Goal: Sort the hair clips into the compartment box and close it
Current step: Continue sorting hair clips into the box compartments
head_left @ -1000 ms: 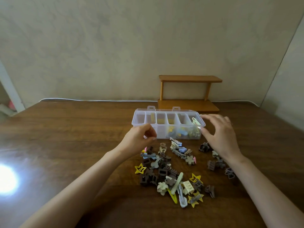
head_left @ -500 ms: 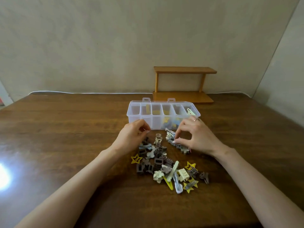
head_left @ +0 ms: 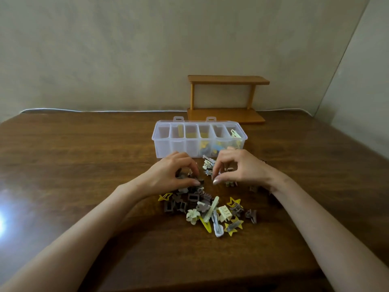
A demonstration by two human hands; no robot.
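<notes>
A clear plastic compartment box [head_left: 168, 144] stands open on the table, with yellow and blue clips in its middle and right compartments. In front of it lies a pile of hair clips [head_left: 206, 209]: brown claw clips, yellow stars, pale flowers, long snap clips. My left hand [head_left: 172, 175] is down on the pile's left top, fingers and thumb pinching a brown claw clip [head_left: 182, 176]. My right hand [head_left: 240, 169] hovers over the pile's right top, its thumb and fingers pinched on a small clip [head_left: 219, 173] that is mostly hidden.
A small wooden two-tier shelf [head_left: 227, 114] stands behind the box against the wall. A white cable [head_left: 84, 111] runs along the table's far edge. A bright glare spot lies at the table's left. A few stray brown clips [head_left: 253, 188] lie under my right wrist.
My right hand came down from the box's right end to the pile and pinched a clip. My left hand dropped lower onto the brown clips. The view tilted down slightly.
</notes>
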